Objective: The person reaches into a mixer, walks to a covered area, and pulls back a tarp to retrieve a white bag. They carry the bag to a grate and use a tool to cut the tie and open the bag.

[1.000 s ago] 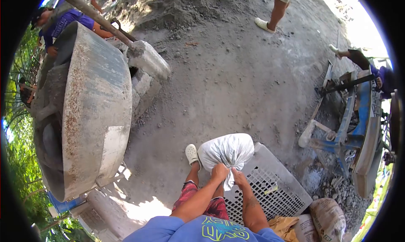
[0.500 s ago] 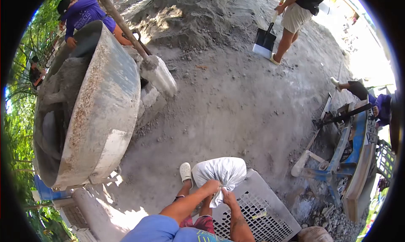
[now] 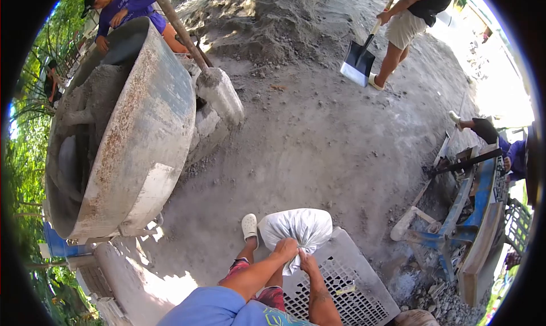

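Note:
A full white sack [image 3: 297, 226] sits at the bottom middle, its far end against the near edge of a grey perforated plastic crate [image 3: 364, 275]. My left hand [image 3: 286, 250] is closed around the gathered neck of the sack. Close beside it, my right hand [image 3: 308, 263] pinches the same neck from the other side. The sack's loose end hangs between and below the hands, toward my body. My fingers partly hide the twisted spot.
A large rusty mixer drum [image 3: 142, 127] stands at left, a cement-crusted shovel [image 3: 222, 95] leaning by it. One person [image 3: 128, 4] is behind the drum; another holds a black shovel [image 3: 358, 64] near a sand heap [image 3: 273, 30]. A blue metal frame [image 3: 478, 195] lies right.
My hands stay on the sack's neck, nearly unmoved. The view shifts slightly. The person behind the drum has raised their head, and the black shovel has turned a little.

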